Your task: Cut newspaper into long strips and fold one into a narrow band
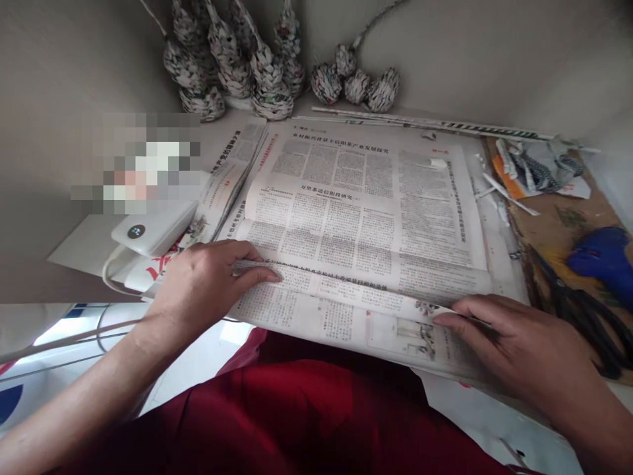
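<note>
A folded strip of newspaper point(346, 293) stretches across the near edge of the stack, pinched at both ends. At its left end my left hand point(208, 274) is closed, thumb and forefinger pressed on the paper. Its right end sits between the thumb and fingers of my right hand point(514, 330), also closed. Under and beyond the strip lies a flat newspaper sheet point(326, 198) with printed columns. The near part of the paper reaches over my lap, where dark red cloth point(316, 409) shows.
Woven paper gourd shapes point(270, 79) stand at the back wall, with small woven balls point(357, 86) beside them. Thin paper rods point(420, 124) lie behind the sheet. Black scissors point(583, 310), a blue object point(601, 257) and crumpled scraps point(541, 165) are at right. A white power bank point(153, 224) lies left.
</note>
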Available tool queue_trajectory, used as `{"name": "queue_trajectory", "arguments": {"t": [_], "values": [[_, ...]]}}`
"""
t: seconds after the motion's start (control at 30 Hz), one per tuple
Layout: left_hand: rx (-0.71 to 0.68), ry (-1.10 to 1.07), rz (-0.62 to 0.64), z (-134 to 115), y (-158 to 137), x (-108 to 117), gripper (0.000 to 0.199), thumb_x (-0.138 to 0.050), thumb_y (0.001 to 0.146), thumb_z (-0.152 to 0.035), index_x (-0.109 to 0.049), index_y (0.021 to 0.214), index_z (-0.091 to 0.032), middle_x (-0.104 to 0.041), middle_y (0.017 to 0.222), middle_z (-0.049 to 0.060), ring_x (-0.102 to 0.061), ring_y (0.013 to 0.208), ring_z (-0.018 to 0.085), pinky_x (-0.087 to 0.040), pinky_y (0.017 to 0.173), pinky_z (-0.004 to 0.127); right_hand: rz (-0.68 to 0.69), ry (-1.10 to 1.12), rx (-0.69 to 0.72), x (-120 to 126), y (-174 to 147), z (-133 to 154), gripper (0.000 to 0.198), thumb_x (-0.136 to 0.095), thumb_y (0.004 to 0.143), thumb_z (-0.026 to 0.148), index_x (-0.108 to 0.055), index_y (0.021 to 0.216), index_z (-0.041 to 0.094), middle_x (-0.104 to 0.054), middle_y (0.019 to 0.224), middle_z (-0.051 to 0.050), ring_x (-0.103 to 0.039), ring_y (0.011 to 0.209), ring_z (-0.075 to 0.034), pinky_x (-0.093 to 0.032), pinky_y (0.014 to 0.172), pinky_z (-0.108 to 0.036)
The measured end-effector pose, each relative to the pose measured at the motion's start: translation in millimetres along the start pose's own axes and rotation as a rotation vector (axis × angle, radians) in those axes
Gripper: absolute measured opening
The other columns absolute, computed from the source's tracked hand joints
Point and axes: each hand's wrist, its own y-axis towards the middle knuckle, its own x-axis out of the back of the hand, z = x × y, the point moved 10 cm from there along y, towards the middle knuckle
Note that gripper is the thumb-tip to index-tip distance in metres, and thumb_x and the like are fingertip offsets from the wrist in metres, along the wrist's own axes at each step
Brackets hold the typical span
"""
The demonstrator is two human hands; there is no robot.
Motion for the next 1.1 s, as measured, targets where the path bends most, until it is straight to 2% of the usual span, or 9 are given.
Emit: {"name": "queue_trajectory", "arguments": {"t": [0.23, 0.43, 0.6, 0.77, 1.1], "values": [[0.002, 0.105, 0.081, 4, 5, -8, 0.033, -0.064, 0.088, -0.063, -0.067, 0.078, -0.032, -0.072, 0.072, 0.0, -0.065, 0.064, 0.024, -0.039, 0.057, 0.035, 0.074, 0.001, -0.024, -5, 14, -2, 0.051, -0.042, 0.101, 0.061, -0.063, 0.069, 0.027, -0.061, 0.052, 0.002, -0.054, 0.043, -0.017, -0.029, 0.048, -0.031], [-0.064, 0.153, 0.083, -1, 7, -10, 0.032, -0.063, 0.09, -0.06, -0.065, 0.079, -0.03, -0.072, 0.073, 0.0, -0.065, 0.064, 0.025, -0.037, 0.058, 0.035, 0.097, 0.037, -0.044, -9, 16, -7, 0.052, -0.041, 0.101, 0.062, -0.064, 0.07, 0.028, -0.062, 0.053, 0.002, -0.055, 0.043, -0.017, -0.032, 0.048, -0.031], [-0.099, 0.105, 0.056, -5, 4, -9, 0.032, -0.058, 0.093, -0.059, -0.066, 0.083, -0.03, -0.074, 0.078, 0.001, -0.067, 0.07, 0.026, -0.041, 0.063, 0.037, 0.123, 0.048, -0.047, -14, 17, -10, 0.052, -0.042, 0.1, 0.063, -0.061, 0.068, 0.028, -0.061, 0.053, 0.003, -0.056, 0.045, -0.017, -0.032, 0.048, -0.03], [-0.099, 0.12, 0.026, -3, 3, -9, 0.033, -0.058, 0.093, -0.06, -0.065, 0.082, -0.03, -0.072, 0.075, 0.001, -0.067, 0.067, 0.026, -0.042, 0.062, 0.037, 0.131, 0.019, -0.055, -16, 17, -12, 0.052, -0.043, 0.1, 0.063, -0.057, 0.066, 0.027, -0.056, 0.049, 0.003, -0.053, 0.044, -0.017, -0.032, 0.047, -0.03], [-0.082, 0.168, 0.085, 4, 10, -7, 0.027, -0.065, 0.09, -0.056, -0.066, 0.079, -0.03, -0.073, 0.072, 0.0, -0.068, 0.063, 0.026, -0.042, 0.055, 0.036, 0.166, 0.098, -0.073, -16, 15, 1, 0.05, -0.044, 0.102, 0.059, -0.052, 0.065, 0.026, -0.058, 0.051, 0.003, -0.055, 0.044, -0.016, -0.035, 0.046, -0.028]]}}
